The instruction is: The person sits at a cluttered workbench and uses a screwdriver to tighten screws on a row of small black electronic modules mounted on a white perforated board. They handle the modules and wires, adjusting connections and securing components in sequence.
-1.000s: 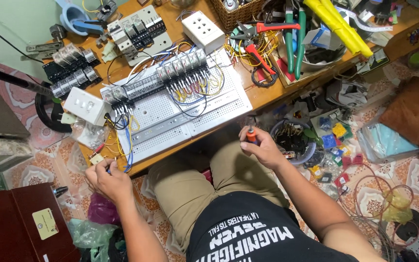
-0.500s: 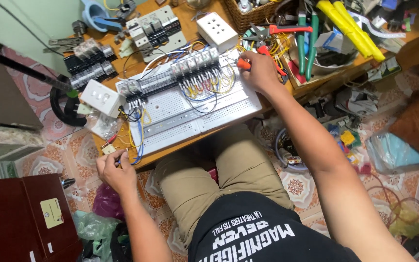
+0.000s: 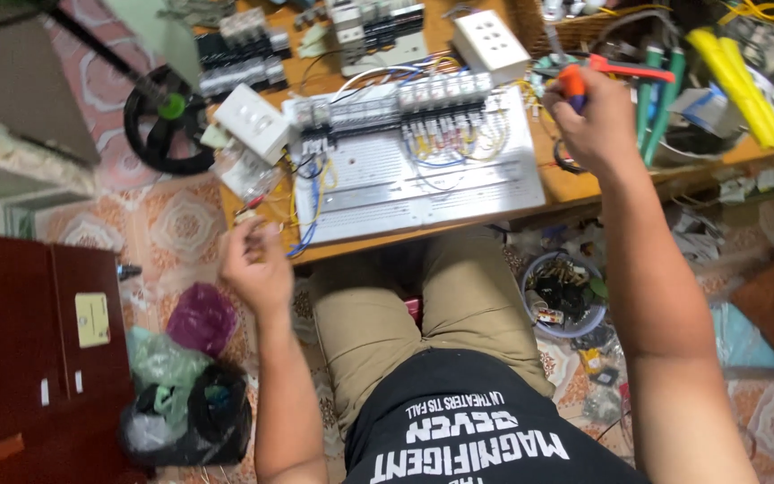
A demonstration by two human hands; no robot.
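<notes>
Your right hand [image 3: 591, 116] is stretched far out over the right part of the bench [image 3: 584, 186], arm nearly straight, fingers wrapped tight around an orange-handled screwdriver [image 3: 572, 85] whose handle top pokes out above your fist. Your left hand [image 3: 257, 264] is drawn back just off the bench's front left corner, wrist bent, fingers curled in and pinching a small pale piece [image 3: 248, 215]; what that piece is cannot be made out. Loose blue and yellow wires [image 3: 308, 202] hang over the front edge right beside that hand. Between your hands lies the white perforated wiring panel [image 3: 423, 179], filling the front middle of the bench, with a row of breakers [image 3: 405, 103] along its far side and short wire loops under them. A white switch box [image 3: 253, 121] sits at the panel's left end, near the bench's left edge, and a white socket box [image 3: 492, 45] stands behind the panel toward the far edge. More breakers [image 3: 378, 27] lie at the far side. To the right of your right hand, green-handled tools [image 3: 660, 99] and yellow tubes [image 3: 741, 81] crowd the bench's right end. Your knees are tucked under the front edge. On the floor to your left are a dark red cabinet [image 3: 29, 350] and plastic bags [image 3: 181, 385]; to your right, a bowl of small parts [image 3: 566, 296].
</notes>
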